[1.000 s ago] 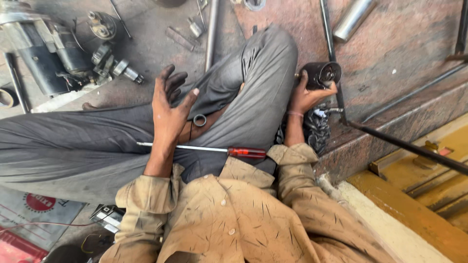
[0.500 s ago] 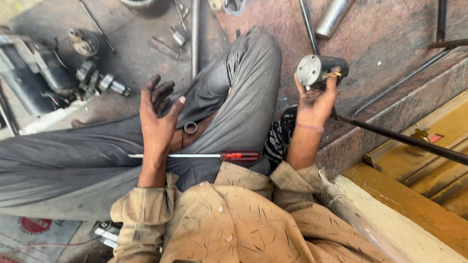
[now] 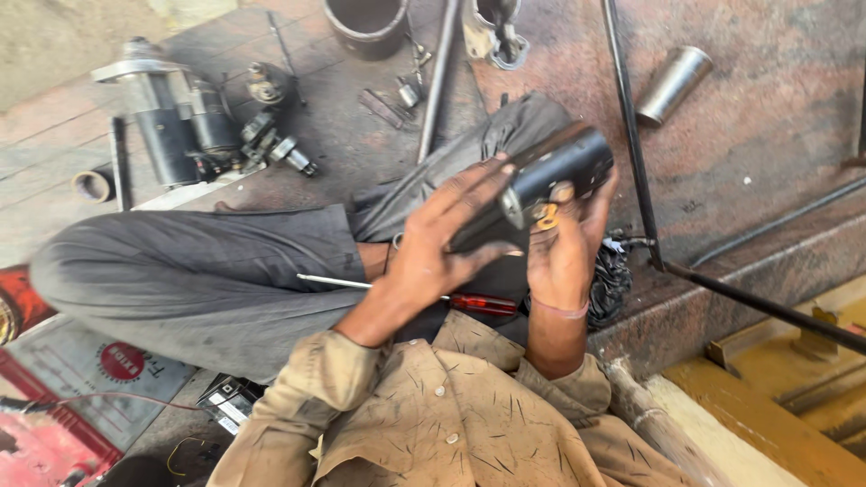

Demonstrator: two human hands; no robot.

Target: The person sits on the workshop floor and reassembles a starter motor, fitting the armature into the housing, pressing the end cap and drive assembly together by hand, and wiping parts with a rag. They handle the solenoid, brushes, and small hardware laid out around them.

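Note:
A black cylindrical motor part [image 3: 555, 176] with brass terminals is held up over my lap. My right hand [image 3: 568, 248] grips it from below. Fingers stretched, my left hand [image 3: 437, 239] lies flat against its near side. A screwdriver with a red handle [image 3: 483, 304] and a thin steel shaft rests across my crossed legs in grey trousers [image 3: 207, 280], just under both hands.
A starter motor [image 3: 171, 117] and loose small parts lie on the floor at upper left. A metal tube [image 3: 672, 83] lies at upper right, a dark cup [image 3: 365, 22] at top. Long steel rods [image 3: 631, 135] cross the right side. A yellow frame [image 3: 776, 406] is at lower right.
My right hand lifted the black part from beside my knee up in front of me. My left hand rose from my thigh and came onto the part.

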